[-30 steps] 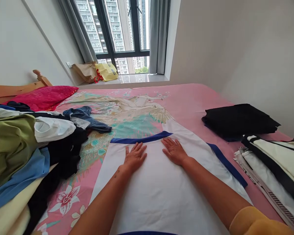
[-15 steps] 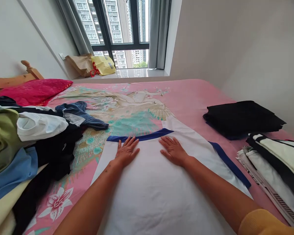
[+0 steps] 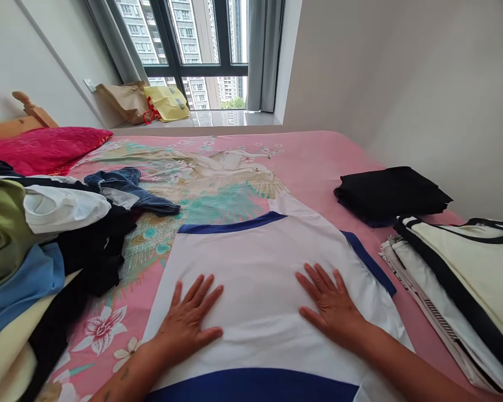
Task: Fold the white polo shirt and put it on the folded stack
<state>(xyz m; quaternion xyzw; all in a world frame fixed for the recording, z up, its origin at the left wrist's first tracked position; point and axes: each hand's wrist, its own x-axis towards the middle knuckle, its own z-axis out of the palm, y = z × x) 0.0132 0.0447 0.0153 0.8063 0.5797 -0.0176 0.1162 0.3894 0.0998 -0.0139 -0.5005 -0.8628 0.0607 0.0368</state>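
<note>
And here, the blue-trimmed white garment (image 3: pixel 255 273) is spread across the near middle of the pink patterned bedspread (image 3: pixel 314 162). Its left half is being pressed by the left hand (image 3: pixel 190 321), fingers fanned, nothing gripped; its right half is covered by the right hand (image 3: pixel 329 307), just as flat, fingers splayed, nothing grasped. Over on the left, denim jeans (image 3: pixel 136 192) are bundled beside an olive garment (image 3: pixel 2 234). On the right, a black folded stack (image 3: pixel 394 192) is set beyond a cream black-trimmed garment (image 3: pixel 469 251).
</note>
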